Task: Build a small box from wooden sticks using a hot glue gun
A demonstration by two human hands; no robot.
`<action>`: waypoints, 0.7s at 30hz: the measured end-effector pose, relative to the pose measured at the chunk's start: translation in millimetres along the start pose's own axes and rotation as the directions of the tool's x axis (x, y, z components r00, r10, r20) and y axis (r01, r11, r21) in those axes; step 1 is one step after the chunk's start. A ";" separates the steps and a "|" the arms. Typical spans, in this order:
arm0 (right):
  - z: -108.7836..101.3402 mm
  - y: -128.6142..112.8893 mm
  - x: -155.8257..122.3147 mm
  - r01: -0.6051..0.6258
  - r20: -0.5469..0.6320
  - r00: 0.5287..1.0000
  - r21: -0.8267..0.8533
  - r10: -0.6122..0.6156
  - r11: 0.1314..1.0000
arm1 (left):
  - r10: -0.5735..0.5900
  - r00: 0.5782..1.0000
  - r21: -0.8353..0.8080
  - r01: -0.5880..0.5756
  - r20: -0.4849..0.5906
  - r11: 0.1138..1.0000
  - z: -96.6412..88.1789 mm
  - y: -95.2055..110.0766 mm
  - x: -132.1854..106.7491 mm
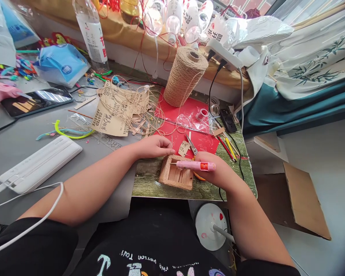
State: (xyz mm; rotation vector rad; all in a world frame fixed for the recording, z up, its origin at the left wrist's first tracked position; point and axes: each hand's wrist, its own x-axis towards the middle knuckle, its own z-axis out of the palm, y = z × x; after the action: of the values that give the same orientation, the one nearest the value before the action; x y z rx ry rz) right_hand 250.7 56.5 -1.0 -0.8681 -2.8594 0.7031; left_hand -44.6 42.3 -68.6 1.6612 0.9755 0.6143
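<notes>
Down on the green cutting mat [232,180], a small twine-wrapped wooden frame [176,174] lies flat near the front edge. Her right hand [215,170] is curled tight around a pink glue gun [196,165], held level with its nozzle pointing toward nine o'clock over the frame's top edge. Her left hand [155,147] rests just at eleven o'clock of the frame, fingers loosely bunched, fingertips against its upper corner. At twelve o'clock, well apart, stands a spool of jute twine [185,74]; small scissors [192,145] lie on the red sheet [201,142] between.
</notes>
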 end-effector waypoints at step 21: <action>12.7 -39.8 -17.2 -0.301 -0.151 0.927 0.249 0.344 0.920 | -0.004 1.000 0.052 0.004 -0.001 0.999 -0.2 -0.7 0.6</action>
State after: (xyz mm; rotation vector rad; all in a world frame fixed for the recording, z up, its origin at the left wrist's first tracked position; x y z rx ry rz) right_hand 242.3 12.7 6.5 -1.3093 -2.4341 0.8942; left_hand -44.7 43.0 -69.2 1.7042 1.0029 0.5922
